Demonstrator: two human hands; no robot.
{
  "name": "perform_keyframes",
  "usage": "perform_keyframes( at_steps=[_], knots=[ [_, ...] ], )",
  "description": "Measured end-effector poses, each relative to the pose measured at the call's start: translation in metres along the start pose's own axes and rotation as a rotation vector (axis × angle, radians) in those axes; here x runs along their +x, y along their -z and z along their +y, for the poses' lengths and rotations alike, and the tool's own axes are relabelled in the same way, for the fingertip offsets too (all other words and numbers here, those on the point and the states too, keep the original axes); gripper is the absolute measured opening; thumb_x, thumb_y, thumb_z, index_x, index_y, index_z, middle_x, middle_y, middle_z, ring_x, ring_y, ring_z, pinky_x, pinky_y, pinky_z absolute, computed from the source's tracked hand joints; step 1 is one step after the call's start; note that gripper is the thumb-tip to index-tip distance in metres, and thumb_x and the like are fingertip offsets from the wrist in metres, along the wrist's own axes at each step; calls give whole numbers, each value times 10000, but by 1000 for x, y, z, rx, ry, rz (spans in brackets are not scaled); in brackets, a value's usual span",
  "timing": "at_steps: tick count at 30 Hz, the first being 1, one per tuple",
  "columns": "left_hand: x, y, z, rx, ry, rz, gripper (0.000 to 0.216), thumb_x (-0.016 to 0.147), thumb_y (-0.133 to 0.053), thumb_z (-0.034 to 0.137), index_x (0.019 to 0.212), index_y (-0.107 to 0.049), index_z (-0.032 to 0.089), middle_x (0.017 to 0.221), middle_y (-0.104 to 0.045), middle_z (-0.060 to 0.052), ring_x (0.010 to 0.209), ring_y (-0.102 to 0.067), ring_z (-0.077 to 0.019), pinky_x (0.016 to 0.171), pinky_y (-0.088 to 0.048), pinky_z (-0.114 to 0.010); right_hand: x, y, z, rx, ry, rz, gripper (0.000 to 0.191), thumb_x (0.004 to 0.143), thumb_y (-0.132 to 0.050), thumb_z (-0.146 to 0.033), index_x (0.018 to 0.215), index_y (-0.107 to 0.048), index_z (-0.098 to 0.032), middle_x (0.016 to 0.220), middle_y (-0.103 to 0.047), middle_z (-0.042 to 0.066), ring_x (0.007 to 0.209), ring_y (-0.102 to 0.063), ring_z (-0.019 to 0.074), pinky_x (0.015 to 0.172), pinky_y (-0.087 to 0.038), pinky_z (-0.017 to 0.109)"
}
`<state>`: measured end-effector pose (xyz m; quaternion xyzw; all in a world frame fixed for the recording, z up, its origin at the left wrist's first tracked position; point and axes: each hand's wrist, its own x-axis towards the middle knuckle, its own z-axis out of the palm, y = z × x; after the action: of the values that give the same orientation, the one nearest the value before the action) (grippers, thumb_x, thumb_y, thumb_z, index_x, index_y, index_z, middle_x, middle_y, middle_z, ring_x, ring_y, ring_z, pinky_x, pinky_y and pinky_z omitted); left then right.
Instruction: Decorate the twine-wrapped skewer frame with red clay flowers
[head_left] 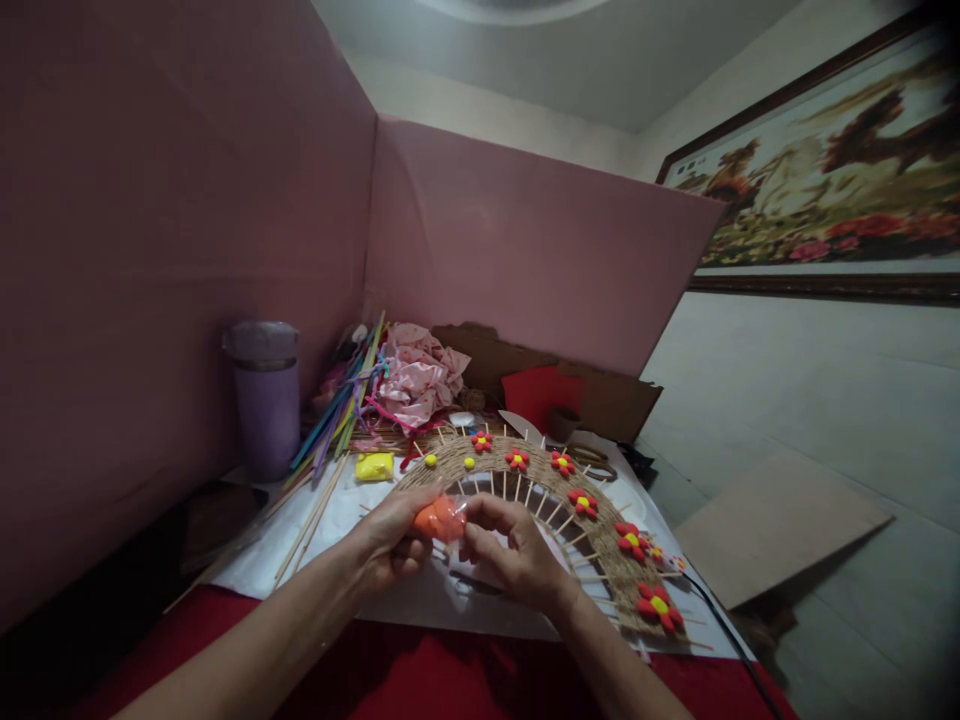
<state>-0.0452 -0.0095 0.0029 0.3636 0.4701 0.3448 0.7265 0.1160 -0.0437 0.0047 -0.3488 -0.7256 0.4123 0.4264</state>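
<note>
Over the front of the table, my left hand (397,535) grips a small clear packet of orange modelling clay (439,518). My right hand (510,550) pinches the right edge of the same plastic wrapper with thumb and forefinger. Just behind both hands lies a twine-woven arch (544,470) on thin wooden sticks that poke out along its two edges. Red clay flowers (583,503) with yellow centres run along its top and right side. Two yellow clay dots (469,463) sit on the left part. A packet of yellow clay (374,467) lies left of the arch.
A purple tumbler (268,415) stands at the left by the pink partition. Coloured pipe cleaners (337,400), crumpled pink cloth (420,372) and red card (541,398) are piled at the back. Scissors (592,460) lie behind the arch. A black cable (724,630) runs along the right edge.
</note>
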Motion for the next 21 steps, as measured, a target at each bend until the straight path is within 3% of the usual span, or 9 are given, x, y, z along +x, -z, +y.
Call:
perform_keyframes(
  at_steps=[5,10,12,17,21],
  knots=[
    [-6,-2,-1,36,-40,11,499,565,-639,642,604,-424,193,349,-306,112,290,-189,-16,317,-120,-133,-1,0,-2,-104,29,49,91,778,-566,-215,747,-636,-166,588,-580,-20,547,-488,99,547,-389,217],
    [-12,-1,-2,107,-137,-199,516,573,-602,686,652,-433,205,428,-263,117,338,-125,-21,343,-55,-168,1,8,11,306,-124,112,119,714,-639,-262,747,-649,-148,580,-579,-14,527,-503,98,523,-397,213],
    [-11,-1,-1,159,-219,-212,523,579,-584,699,646,-426,205,446,-263,113,351,-148,-28,353,-88,-177,3,11,14,452,-165,139,132,703,-641,-258,756,-653,-138,580,-572,-10,510,-491,94,498,-389,208],
    [-7,-2,6,197,-438,33,579,612,-469,761,683,-466,186,467,-295,93,386,-243,-59,388,-182,-200,7,11,12,683,-100,218,139,727,-581,-259,691,-627,-133,540,-540,-9,460,-460,88,451,-363,210],
    [-14,-3,8,404,-851,172,500,619,-650,581,917,-585,185,657,-436,32,587,-419,-117,540,-338,-226,7,4,9,842,-158,236,139,719,-574,-256,640,-595,-143,509,-519,-22,434,-446,82,428,-351,207]
  ],
)
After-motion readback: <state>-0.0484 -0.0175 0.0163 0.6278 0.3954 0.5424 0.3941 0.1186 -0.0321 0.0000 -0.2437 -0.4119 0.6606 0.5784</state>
